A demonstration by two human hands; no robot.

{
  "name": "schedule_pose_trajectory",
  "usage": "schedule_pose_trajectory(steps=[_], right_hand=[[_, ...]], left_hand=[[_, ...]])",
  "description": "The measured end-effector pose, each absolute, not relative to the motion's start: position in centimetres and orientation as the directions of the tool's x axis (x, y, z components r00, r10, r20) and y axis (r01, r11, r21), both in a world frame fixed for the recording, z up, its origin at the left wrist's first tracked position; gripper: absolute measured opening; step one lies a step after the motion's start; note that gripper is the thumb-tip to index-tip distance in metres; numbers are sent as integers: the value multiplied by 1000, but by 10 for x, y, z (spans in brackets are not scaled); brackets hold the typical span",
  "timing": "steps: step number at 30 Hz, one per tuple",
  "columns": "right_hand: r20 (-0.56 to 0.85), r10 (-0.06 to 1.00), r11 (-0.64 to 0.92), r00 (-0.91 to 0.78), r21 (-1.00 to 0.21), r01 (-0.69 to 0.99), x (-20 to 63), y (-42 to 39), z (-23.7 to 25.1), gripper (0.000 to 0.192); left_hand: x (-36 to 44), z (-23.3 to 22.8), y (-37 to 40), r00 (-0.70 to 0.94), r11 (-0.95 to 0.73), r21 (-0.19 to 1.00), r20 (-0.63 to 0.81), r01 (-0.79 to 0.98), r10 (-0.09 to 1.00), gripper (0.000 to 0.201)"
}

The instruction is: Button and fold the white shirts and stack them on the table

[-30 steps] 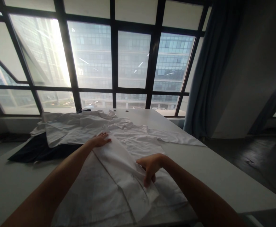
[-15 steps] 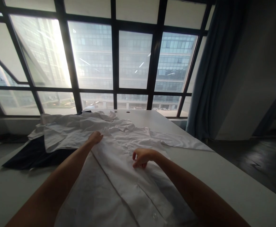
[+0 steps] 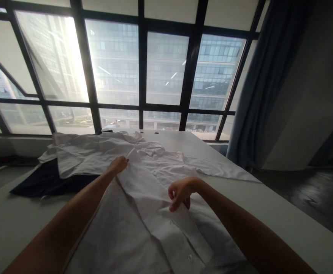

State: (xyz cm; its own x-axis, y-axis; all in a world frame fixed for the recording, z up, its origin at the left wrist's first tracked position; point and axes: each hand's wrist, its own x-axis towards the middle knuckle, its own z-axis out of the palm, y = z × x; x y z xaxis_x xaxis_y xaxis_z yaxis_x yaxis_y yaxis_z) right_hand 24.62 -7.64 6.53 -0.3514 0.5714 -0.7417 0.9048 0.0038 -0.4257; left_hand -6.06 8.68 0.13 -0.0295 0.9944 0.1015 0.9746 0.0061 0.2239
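Note:
A white button-up shirt (image 3: 143, 194) is spread over the table in front of me, its front edge with a button toward my body. My left hand (image 3: 119, 164) is closed on the shirt's far left part and lifts a small peak of cloth. Farther right and nearer to me, my right hand (image 3: 181, 193) pinches the shirt close to its button strip, thumb and forefinger together. A sleeve (image 3: 226, 170) lies stretched out to the right on the table.
More white garments (image 3: 83, 152) lie heaped at the back left, over a dark navy cloth (image 3: 51, 180). The white table (image 3: 269, 213) runs back to the windows (image 3: 166, 68). A blue-grey curtain (image 3: 249, 114) hangs at the right beyond the table's edge.
My left hand has raised a fold of the shirt into a peak. My right hand has shifted slightly right and toward me, now pinching the cloth. The view has tilted a little.

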Motion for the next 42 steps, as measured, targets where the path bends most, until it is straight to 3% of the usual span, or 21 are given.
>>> schedule_pose_trajectory(steps=[4, 8, 10, 12, 14, 16, 20, 26, 29, 32, 35, 37, 39, 42], right_hand=[[-739, 573, 33, -354, -411, 911, 248, -88, 65, 83], [-737, 612, 187, -286, -216, 958, 244, -92, 73, 78], [-560, 755, 332, -341, -122, 935, 236, -89, 78, 67], [-293, 839, 457, -459, -79, 886, 222, -80, 79, 60], [-92, 831, 542, -549, -92, 836, 206, -67, 70, 62], [20, 811, 583, -585, -107, 805, 194, -52, 51, 67], [12, 818, 567, -575, -187, 802, 190, -35, 7, 73], [-2, 822, 554, -569, -228, 801, 199, -25, -6, 76], [75, 924, 381, -374, -197, 903, 213, -5, -3, 73], [-6, 991, 134, -136, -166, 977, 236, 21, -5, 76], [-125, 988, 69, -91, -166, 984, 255, 44, -10, 82], [-131, 984, 96, -120, -178, 979, 259, 55, -13, 83], [-95, 982, 137, -161, -218, 966, 263, 64, -12, 81], [109, 988, 137, -110, -293, 946, 285, 75, -5, 69]], left_hand=[[-64, 1, 85, -81, 49, 211, 145, 976, 986, 42], [-60, -2, 87, -86, 67, 116, 171, 991, 982, 43], [-54, -2, 92, 5, -19, 52, 257, 998, 966, 41], [-46, -4, 100, 139, -151, 10, 331, 988, 933, 44], [-39, -7, 110, 252, -267, 3, 317, 964, 914, 50], [-35, -13, 120, 307, -322, 29, 231, 946, 923, 57], [-37, -29, 134, 314, -320, 76, 75, 944, 946, 65], [-41, -32, 140, 303, -304, 70, 19, 950, 953, 69], [-39, -31, 143, 286, -284, 59, -22, 957, 958, 72], [-38, -32, 148, 263, -262, 38, -24, 964, 964, 71], [-37, -33, 152, 241, -241, 28, -8, 970, 970, 69], [-37, -32, 153, 233, -233, 37, -3, 972, 972, 69], [-37, -31, 154, 231, -231, 51, 4, 972, 973, 69], [-38, -30, 155, 240, -241, 64, 27, 968, 970, 68]])
